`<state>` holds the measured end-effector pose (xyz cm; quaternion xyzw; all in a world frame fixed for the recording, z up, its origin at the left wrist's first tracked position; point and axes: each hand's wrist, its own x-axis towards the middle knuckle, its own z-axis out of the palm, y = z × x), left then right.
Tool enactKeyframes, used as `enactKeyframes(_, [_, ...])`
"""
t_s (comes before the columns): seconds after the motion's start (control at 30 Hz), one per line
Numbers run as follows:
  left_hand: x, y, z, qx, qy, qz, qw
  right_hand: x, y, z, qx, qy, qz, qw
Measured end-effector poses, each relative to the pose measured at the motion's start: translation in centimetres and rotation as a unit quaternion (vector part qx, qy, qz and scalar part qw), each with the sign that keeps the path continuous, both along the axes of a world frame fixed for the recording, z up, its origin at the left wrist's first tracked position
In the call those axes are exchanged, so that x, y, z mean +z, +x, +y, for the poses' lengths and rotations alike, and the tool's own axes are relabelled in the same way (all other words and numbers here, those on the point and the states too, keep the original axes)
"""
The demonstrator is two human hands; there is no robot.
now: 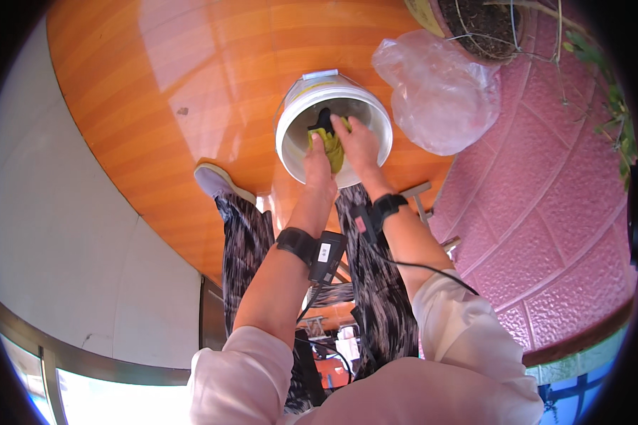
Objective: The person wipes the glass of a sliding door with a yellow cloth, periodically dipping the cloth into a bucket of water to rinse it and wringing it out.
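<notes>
A wet-looking yellow-green and black cloth (330, 150) is bunched between my two hands, over the mouth of a white plastic bucket (385, 130). My left hand (319, 164) grips its near left side with the thumb on top. On the right, my right hand (359, 143) pinches the cloth's upper edge. A black part of the cloth sticks up towards the bucket's far wall. Murky water seems to lie inside the bucket, though my hands hide much of it. The bucket's handle rests against its far side.
A clear plastic bag (441, 95) lies right of the bucket, beside a plant pot (478, 26) with soil and stems. Pink textured tiles (537, 212) cover the right side. A pale wall (58, 239) curves along the left. Cables run from black bands on both my forearms.
</notes>
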<state>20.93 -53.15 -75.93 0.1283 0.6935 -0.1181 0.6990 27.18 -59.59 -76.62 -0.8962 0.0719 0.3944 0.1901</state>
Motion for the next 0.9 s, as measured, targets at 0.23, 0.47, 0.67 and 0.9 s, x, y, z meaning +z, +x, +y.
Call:
enactKeyframes(0.23, [1.5, 1.8, 1.4, -0.065, -0.116, -0.042, 0.990, -2.4, -0.2, -0.6, -0.507, 0.300, 0.246, 0.770])
enactKeyframes(0.47, [2.5, 0.9, 2.6, -0.137, -0.210, -0.132, 0.959, 0.6, 1.8, 0.0, -0.484, 0.356, 0.279, 0.749])
enactKeyframes(0.67, [2.8, 1.0, 2.9, -0.283, -0.189, -0.182, 0.923, -3.1, 1.5, -1.4, -0.293, 0.330, 0.211, 0.872])
enactKeyframes(0.9, [2.3, 0.2, 3.9, -0.216, -0.234, -0.191, 0.928, 2.1, 4.1, -0.4, -0.353, 0.254, 0.408, 0.803])
